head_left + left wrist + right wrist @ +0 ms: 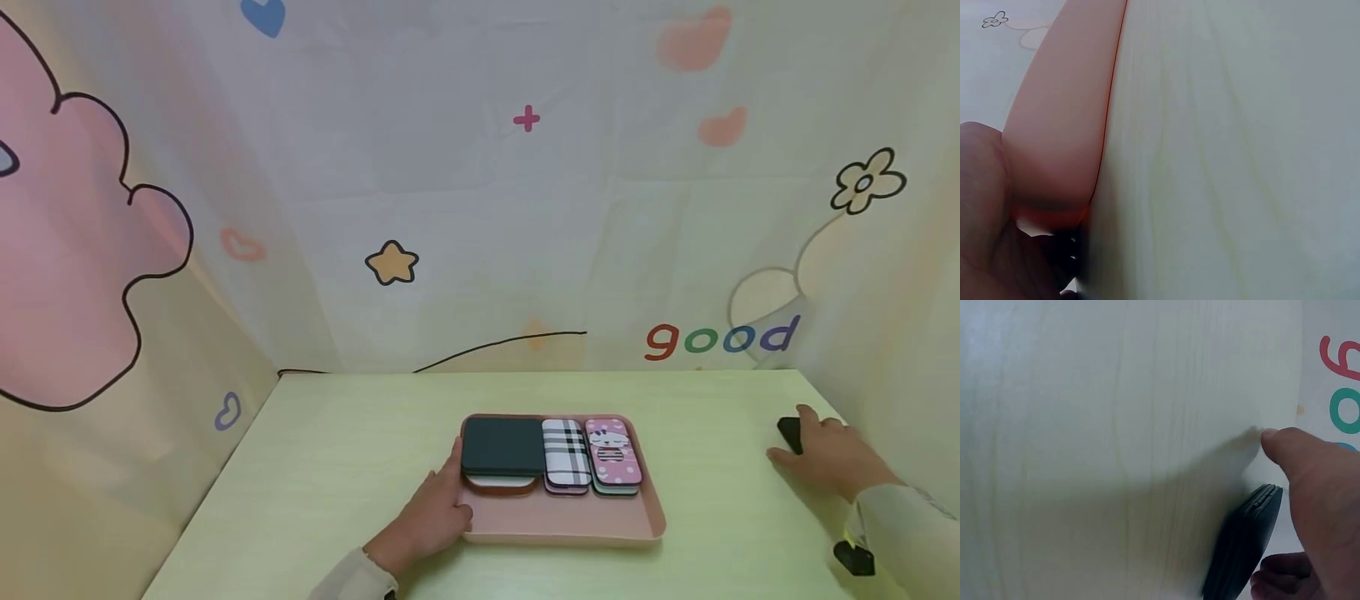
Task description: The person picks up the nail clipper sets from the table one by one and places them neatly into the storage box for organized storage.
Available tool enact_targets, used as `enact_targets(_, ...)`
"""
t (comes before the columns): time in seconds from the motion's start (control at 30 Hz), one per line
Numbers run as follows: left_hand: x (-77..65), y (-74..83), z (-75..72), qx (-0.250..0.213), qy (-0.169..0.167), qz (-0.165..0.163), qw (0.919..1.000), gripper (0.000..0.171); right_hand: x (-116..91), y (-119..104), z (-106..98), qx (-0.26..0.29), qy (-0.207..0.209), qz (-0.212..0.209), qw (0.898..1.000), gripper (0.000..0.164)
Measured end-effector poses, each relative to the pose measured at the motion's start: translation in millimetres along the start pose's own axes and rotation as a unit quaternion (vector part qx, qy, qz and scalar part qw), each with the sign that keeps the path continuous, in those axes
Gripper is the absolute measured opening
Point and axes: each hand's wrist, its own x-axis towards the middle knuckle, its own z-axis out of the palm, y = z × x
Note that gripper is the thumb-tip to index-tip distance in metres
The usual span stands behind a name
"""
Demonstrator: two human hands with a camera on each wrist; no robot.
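My left hand (pixel 431 510) grips the left side of a pink tray (pixel 555 527), thumb at the near left corner. The tray's wall (pixel 1063 112) fills part of the left wrist view beside the fingers. Inside the tray, a dark green wallet (pixel 502 446) lies on white and brown ones. Right of it are a plaid case (pixel 566 452) and a pink case (pixel 613 450) with a cartoon cat, each atop another. At the table's right, my right hand (pixel 832 454) is around a black wallet (pixel 1244 544) with layered edges; thumb extended apart from it, fingers partly hidden behind.
The pale wood-grain table (pixel 322 467) ends at a printed curtain (pixel 465 183) at the back and sides. A black strap piece (pixel 853 558) hangs below the right sleeve (pixel 900 533). Table surface lies between the tray and the right hand.
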Motion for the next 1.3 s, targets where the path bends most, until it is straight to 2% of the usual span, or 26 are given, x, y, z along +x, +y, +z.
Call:
enact_targets(0.13,0.5,1.2,0.9,0.005,-0.001,-0.002,1.0,0.097,0,7,3,-0.001,-0.014,0.027,1.0,0.107)
enact_targets(0.4,0.8,0.9,-0.1,0.007,-0.001,0.003,1.0,0.097,1,9,-1,0.008,-0.054,0.075,0.996,0.095)
enact_targets(0.57,0.8,0.5,0.3,0.005,-0.002,0.004,1.0,0.097,0,9,-4,0.007,-0.061,0.075,0.995,0.098)
enact_targets(0.77,0.9,-0.5,1.2,0.008,-0.002,0.002,1.0,0.097,-3,5,-5,0.004,-0.047,0.012,0.999,0.096)
enact_targets(0.97,0.4,0.1,0.3,0.004,-0.007,-0.002,1.0,0.098,-5,-14,-8,0.015,-0.017,-0.047,0.999,0.085)
enact_targets(1.1,0.1,-0.2,0.4,0.006,-0.006,-0.004,1.0,0.098,-5,-41,-16,0.036,0.003,-0.085,0.996,0.078)
enact_targets(1.3,0.3,0.1,0.1,0.002,-0.004,-0.003,1.0,0.098,-3,-101,-34,0.058,0.017,-0.156,0.986,0.069)
